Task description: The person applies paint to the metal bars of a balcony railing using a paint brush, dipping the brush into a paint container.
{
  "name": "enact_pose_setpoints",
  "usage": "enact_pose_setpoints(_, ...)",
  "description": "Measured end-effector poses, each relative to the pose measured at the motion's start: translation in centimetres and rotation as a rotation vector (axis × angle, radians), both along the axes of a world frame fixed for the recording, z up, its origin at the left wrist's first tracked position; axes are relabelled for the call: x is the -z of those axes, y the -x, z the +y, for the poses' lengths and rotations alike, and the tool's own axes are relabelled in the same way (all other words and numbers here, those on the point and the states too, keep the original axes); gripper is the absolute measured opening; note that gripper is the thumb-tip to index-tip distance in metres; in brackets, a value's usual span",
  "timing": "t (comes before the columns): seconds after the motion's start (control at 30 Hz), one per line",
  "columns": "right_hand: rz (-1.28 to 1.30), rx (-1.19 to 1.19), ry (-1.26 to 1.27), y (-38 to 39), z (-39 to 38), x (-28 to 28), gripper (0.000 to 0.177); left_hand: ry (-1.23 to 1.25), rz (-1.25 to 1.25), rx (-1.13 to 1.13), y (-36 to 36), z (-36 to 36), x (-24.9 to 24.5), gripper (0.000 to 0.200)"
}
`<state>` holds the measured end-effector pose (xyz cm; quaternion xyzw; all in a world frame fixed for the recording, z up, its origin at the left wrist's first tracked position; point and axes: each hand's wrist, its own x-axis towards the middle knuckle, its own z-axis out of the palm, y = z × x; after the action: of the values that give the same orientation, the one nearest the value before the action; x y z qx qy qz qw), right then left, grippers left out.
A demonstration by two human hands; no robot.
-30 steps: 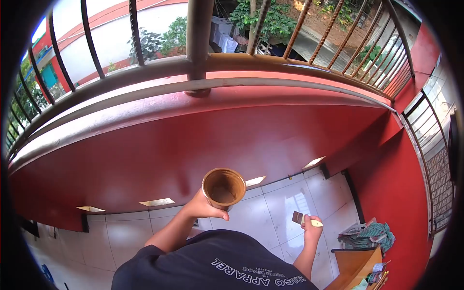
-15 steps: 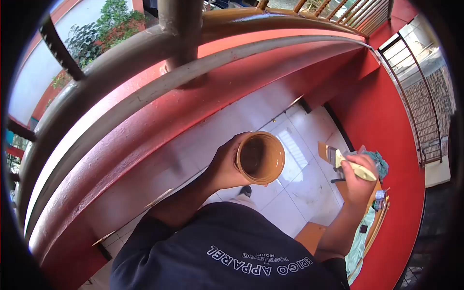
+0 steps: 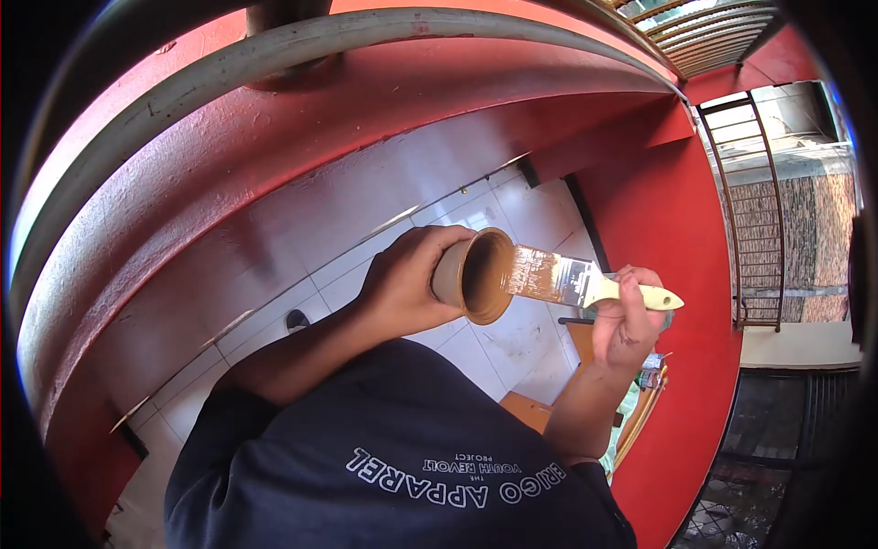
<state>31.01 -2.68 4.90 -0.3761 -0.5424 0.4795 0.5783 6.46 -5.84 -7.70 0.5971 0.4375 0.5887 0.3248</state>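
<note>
My left hand [image 3: 412,279] is wrapped round a tan cup [image 3: 448,275], which is tilted with its mouth toward the right. Brownish paint coats the cup's inner wall. Fingers of my right hand [image 3: 629,316] pinch the pale yellow handle of a paintbrush [image 3: 585,282]. The brush's wide bristles, wet with brown paint, point left, and their tip is at the cup's mouth. Whether the tip touches the inner wall cannot be made out.
A red ledge [image 3: 302,119] with a grey pipe [image 3: 229,64] curves across the upper left. The white tiled floor [image 3: 466,361] lies below. Right of me are a red wall [image 3: 681,238], a metal railing [image 3: 777,210] and an orange-brown surface [image 3: 528,412] near sticks and cloth.
The view has shifted. The cup has tipped toward the right, and the brush has come left to its mouth, its bristles now showing wet brown paint.
</note>
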Motion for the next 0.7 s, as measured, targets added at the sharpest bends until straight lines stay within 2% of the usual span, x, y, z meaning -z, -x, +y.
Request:
enact_pose_setpoints(0.3, -0.005, -0.029, 0.025, -3.2, 1.3, 0.7, 0.006, -0.084, -0.027, -0.019, -2.5, 0.2, -0.5, 0.063)
enact_pose_setpoints(0.53, -0.043, -0.017, -0.036, -5.3, 1.2, 0.8, 0.007, -0.131, 0.028, -0.005, -4.0, 0.2, -0.4, 0.068)
enact_pose_setpoints(0.63, -0.043, -0.016, -0.149, -5.1, 0.2, -0.4, 0.008, -0.051, 0.033, 0.034, -4.7, -0.3, -0.3, 0.075)
enact_pose_setpoints(0.7, -0.140, -0.055, -0.282, -5.1, -0.5, -1.4, 0.007, -0.022, 0.021, 0.037, -5.2, -0.8, -0.6, 0.079)
